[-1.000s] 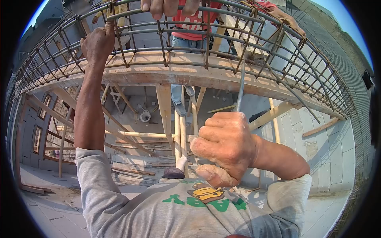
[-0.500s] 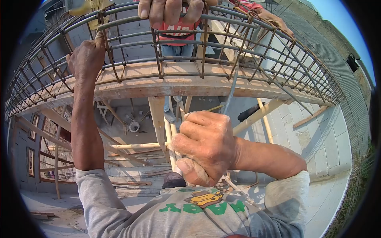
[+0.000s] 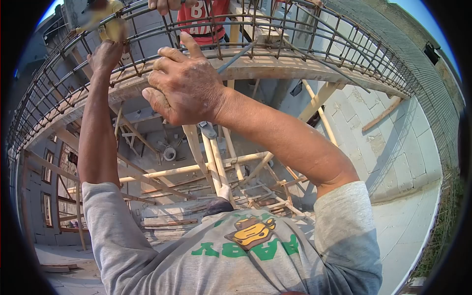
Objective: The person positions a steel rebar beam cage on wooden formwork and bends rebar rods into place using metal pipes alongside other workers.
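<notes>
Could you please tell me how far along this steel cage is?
The steel cage already looks framed lengthwise and crosswise. In hand: the left hand is up at the cage, the right hand by a grey rod, its hold hidden. Possibly left: the slanting bar ending past the timber beam. Joints are too small to judge.

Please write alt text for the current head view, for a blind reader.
A left hand is raised to a rebar cage above a wooden beam; the right hand, half curled, has a metal rod slanting from behind it. Beyond are a worker in red, another in yellow; wooden poles show below.
</notes>
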Demonstrator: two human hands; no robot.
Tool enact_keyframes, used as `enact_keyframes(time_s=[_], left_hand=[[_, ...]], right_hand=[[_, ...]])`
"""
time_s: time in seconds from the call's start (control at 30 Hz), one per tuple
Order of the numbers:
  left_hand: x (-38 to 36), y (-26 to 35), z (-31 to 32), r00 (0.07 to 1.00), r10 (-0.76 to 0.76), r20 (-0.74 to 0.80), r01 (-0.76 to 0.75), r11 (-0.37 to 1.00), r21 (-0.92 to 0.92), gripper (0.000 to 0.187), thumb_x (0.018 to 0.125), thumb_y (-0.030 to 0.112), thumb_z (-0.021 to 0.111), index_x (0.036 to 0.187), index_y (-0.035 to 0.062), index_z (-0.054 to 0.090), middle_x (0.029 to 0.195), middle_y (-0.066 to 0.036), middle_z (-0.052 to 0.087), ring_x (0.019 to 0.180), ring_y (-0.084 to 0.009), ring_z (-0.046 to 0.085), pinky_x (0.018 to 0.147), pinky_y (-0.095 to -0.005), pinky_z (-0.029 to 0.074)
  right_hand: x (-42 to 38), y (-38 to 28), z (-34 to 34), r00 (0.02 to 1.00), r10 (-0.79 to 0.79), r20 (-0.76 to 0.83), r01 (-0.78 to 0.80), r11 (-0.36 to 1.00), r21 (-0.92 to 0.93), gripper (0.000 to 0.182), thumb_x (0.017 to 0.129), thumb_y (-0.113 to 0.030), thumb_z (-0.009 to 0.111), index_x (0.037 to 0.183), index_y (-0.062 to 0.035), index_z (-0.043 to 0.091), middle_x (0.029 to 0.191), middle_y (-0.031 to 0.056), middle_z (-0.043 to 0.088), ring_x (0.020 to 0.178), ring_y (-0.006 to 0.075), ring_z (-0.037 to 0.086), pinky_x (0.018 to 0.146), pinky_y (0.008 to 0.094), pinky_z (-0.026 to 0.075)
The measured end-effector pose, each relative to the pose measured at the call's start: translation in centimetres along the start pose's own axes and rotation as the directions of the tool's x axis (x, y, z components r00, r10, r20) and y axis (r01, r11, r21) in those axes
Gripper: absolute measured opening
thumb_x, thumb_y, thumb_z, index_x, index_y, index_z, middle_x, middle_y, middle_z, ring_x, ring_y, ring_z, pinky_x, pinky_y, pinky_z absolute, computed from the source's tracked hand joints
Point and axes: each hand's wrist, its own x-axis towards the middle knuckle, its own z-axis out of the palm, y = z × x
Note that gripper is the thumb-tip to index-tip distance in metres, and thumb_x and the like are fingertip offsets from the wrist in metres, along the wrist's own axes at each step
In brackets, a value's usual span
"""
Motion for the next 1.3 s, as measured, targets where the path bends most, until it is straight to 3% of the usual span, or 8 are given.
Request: enact_keyframes(time_s=[0.07,0.37,0.53,0.67,0.9,1.03,1.17,1.3], left_hand=[[-0.1,-0.1,-0.1,1.000,0.003,0.029,-0.003,1.000,0.014,0.083,0.089,0.076,0.022,0.099,0.0114,0.073,0.108,-0.018,0.068,0.114,-0.0393,0.058,0.099,-0.0528,0.035],[0.5,-0.6,-0.1,1.000,0.003,0.024,0.003,0.972,-0.236,0.074,0.094,0.063,0.017,0.097,0.0146,0.072,0.095,-0.008,0.071,0.111,-0.0311,0.059,0.105,-0.0602,0.017],[0.5,-1.2,-0.2,0.992,0.056,0.116,-0.014,0.941,-0.339,0.064,0.094,0.054,0.019,0.110,0.0164,0.069,0.128,-0.011,0.061,0.126,-0.0322,0.048,0.107,-0.0563,0.016],[-1.8,0.1,-1.6,0.995,0.057,0.084,-0.026,0.942,-0.336,0.059,0.096,0.048,0.019,0.125,0.0151,0.058,0.129,-0.010,0.060,0.126,-0.0323,0.047,0.109,-0.0541,0.015],[-2.4,-0.1,-1.3,0.995,0.097,-0.038,-0.104,0.929,-0.355,0.067,0.098,0.054,0.016,0.105,0.0129,0.068,0.113,-0.014,0.067,0.115,-0.0312,0.055,0.107,-0.0460,0.024],[-2.5,0.2,-1.1,0.992,0.057,-0.110,-0.084,0.962,-0.261,0.070,0.097,0.056,0.015,0.104,0.0132,0.070,0.116,-0.017,0.066,0.115,-0.0336,0.056,0.103,-0.0462,0.031],[-1.6,-0.3,-0.2,0.993,0.037,-0.111,-0.061,0.973,-0.222,0.072,0.096,0.059,0.017,0.106,0.0128,0.071,0.110,-0.020,0.067,0.112,-0.0380,0.058,0.100,-0.0490,0.034],[-1.0,-0.7,0.5,0.990,0.040,-0.136,-0.058,0.990,-0.128,0.071,0.096,0.058,0.017,0.104,0.0137,0.072,0.106,-0.018,0.069,0.109,-0.0374,0.059,0.098,-0.0478,0.035]], right_hand=[[-0.1,0.2,0.5,0.999,-0.033,-0.005,0.033,0.999,0.012,0.044,0.096,-0.041,0.042,0.103,-0.0086,0.070,0.109,0.0157,0.065,0.127,0.0278,0.049,0.112,0.0613,0.018],[2.4,0.9,4.1,0.962,-0.001,-0.274,-0.046,0.985,-0.167,0.050,0.091,-0.042,0.047,0.119,-0.0040,0.062,0.124,0.0205,0.057,0.129,0.0378,0.044,0.110,0.0627,0.022],[6.9,2.7,9.5,0.933,0.159,-0.323,-0.220,0.962,-0.161,0.060,0.092,-0.037,0.038,0.140,-0.0008,0.042,0.144,0.0246,0.037,0.140,0.0410,0.025,0.109,0.0695,0.009],[9.4,4.7,12.0,0.892,0.171,-0.418,-0.335,0.872,-0.357,0.058,0.094,-0.044,0.040,0.136,-0.0042,0.046,0.137,0.0212,0.045,0.137,0.0360,0.031,0.106,0.0698,0.015],[7.5,3.2,10.5,0.942,0.219,-0.253,-0.300,0.889,-0.345,0.061,0.094,-0.050,0.040,0.128,-0.0014,0.053,0.122,0.0212,0.055,0.124,0.0362,0.045,0.107,0.0709,0.012],[5.9,2.5,9.8,0.932,0.122,-0.340,-0.237,0.917,-0.322,0.062,0.096,-0.051,0.038,0.126,0.0000,0.055,0.125,0.0213,0.055,0.127,0.0347,0.045,0.109,0.0675,0.015],[2.9,3.6,6.6,0.944,-0.024,-0.329,0.026,1.000,0.002,0.050,0.091,-0.037,0.053,0.125,0.0003,0.055,0.125,0.0210,0.052,0.128,0.0348,0.042,0.113,0.0548,0.022],[-0.5,6.6,3.7,0.949,0.094,-0.301,-0.104,0.994,-0.016,0.048,0.091,-0.033,0.056,0.123,0.0017,0.055,0.126,0.0192,0.051,0.125,0.0349,0.045,0.110,0.0477,0.031]])
